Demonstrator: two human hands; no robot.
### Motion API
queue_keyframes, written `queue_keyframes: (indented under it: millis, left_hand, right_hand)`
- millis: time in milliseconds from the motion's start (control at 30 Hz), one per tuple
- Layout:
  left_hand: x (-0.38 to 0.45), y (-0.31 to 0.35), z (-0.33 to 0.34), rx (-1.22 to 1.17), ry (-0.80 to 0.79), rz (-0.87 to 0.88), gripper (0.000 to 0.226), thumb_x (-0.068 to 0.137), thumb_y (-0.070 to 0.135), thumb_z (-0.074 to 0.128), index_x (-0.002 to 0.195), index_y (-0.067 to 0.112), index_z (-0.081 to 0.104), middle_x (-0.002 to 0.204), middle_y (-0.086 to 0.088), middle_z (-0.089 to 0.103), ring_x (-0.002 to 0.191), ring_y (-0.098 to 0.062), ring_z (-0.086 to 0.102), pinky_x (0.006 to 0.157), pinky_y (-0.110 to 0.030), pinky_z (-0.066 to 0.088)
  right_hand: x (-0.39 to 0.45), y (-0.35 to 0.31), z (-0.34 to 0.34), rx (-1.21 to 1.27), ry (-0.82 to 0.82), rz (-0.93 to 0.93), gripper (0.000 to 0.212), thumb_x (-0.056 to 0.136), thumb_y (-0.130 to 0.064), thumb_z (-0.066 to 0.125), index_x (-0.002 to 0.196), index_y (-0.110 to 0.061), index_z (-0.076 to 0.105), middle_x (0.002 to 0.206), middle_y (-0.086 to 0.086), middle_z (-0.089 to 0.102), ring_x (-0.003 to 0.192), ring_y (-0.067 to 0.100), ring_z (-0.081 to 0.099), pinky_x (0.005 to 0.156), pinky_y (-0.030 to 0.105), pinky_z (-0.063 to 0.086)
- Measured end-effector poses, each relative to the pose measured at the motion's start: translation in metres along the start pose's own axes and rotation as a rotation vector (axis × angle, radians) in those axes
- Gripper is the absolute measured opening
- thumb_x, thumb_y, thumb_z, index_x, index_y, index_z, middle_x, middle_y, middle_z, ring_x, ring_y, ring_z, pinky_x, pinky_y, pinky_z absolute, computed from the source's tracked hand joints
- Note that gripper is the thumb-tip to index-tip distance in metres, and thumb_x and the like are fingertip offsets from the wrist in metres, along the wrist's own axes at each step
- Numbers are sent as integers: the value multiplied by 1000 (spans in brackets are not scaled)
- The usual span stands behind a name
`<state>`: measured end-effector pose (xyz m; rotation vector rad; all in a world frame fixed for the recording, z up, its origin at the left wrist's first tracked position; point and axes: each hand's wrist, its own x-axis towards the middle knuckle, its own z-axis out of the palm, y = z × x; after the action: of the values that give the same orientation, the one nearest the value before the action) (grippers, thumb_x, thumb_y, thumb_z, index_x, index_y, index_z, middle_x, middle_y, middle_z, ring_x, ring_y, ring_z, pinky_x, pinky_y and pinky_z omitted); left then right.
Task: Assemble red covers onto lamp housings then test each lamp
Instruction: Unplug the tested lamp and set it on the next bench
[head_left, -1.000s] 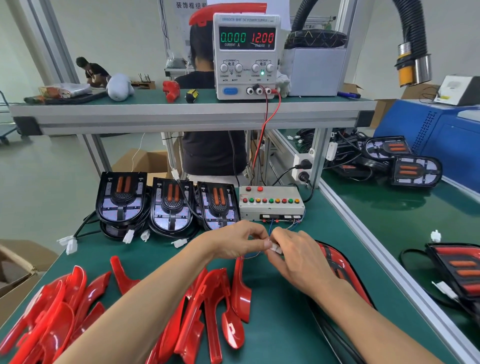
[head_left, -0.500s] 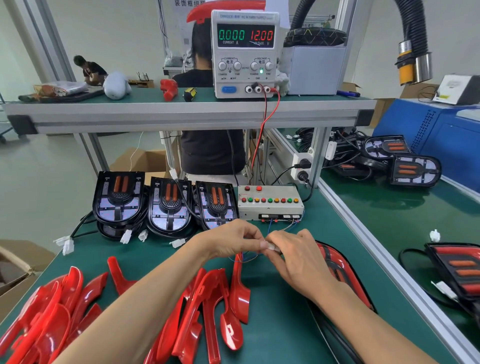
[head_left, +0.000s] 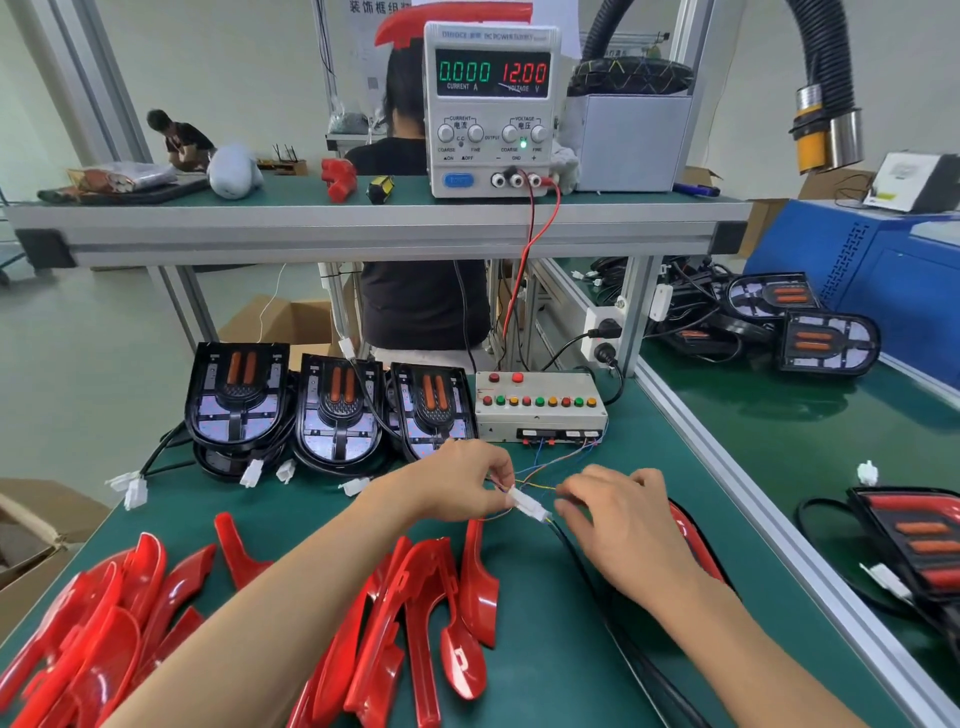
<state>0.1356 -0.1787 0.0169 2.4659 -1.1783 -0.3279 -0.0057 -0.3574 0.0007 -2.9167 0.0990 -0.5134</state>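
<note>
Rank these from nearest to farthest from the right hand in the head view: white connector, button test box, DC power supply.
From the right hand:
1. White connector, just to its left, pinched by the left hand.
2. Button test box, beyond it on the green bench.
3. DC power supply, up on the upper shelf.

A single head-worn camera looks forward and down, close over the green bench, shelf beyond.
</note>
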Motion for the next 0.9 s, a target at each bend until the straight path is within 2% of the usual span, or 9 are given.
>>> queue_keyframes:
  millis: [100,200,333,400,467,533,633,733,900]
  left_hand:
    - [0,-2,4,158,126,0,26,95,42,63,105,19,67,105,4,61,114,-20,52,104,-38,33]
    - [2,-3,11,202,245,-26,26,95,39,62,109,18,67,115,-1,62,120,-23,50,108,-38,34]
    - [-1,4,23,279,245,-17,53,91,35,63,139,17,52,140,3,49,133,-23,37,115,-39,27]
    - [-7,15,27,267,327,50,45,90,32,62,133,16,57,132,1,53,126,-24,42,108,-38,35]
    - [-15,32,29,204,436,61,20,94,31,59,106,15,63,108,-2,62,106,-28,56,87,-38,44]
    - [-23,51,31,154,339,-70,30,97,42,53,84,16,59,89,-7,65,90,-32,60,71,-37,43]
    - [-33,77,41,179,-3,-184,54,90,60,55,70,11,60,71,-10,59,78,-34,58,66,-34,46]
    - [-42,97,54,185,-167,-163,47,84,54,68,83,7,63,81,-10,64,90,-34,62,76,-36,53]
    - [-46,117,81,227,-202,-229,44,89,23,69,125,7,50,122,-19,60,116,-41,60,89,-45,51]
  right_hand:
    - [-18,11,-11,85,73,86,10,98,-31,63,93,-32,71,95,-17,63,99,9,58,86,36,32]
    - [-46,29,-21,191,227,184,7,90,-25,73,96,-27,77,100,-15,68,100,14,60,89,43,45]
    - [-83,68,-27,199,107,590,36,95,-42,62,117,-15,73,116,3,71,107,24,64,96,40,48]
    - [-96,81,-26,262,-55,779,45,97,-49,58,118,-11,71,111,6,75,101,26,71,93,40,52]
    - [-102,86,-23,435,-140,880,40,98,-50,58,104,-13,70,78,3,78,68,22,76,78,41,60]
    - [-103,87,-19,633,-151,942,35,98,-48,61,95,-14,67,60,8,74,57,25,75,72,44,63]
    - [-97,88,-15,868,-104,1012,31,97,-36,67,96,-5,66,73,16,75,62,31,76,66,42,65]
    - [-91,87,-17,1001,-145,1046,31,97,-28,68,101,3,66,100,22,70,62,31,76,54,32,62]
    - [-91,81,-26,1117,-266,1023,38,94,-27,72,106,9,68,75,11,71,53,22,62,46,28,51]
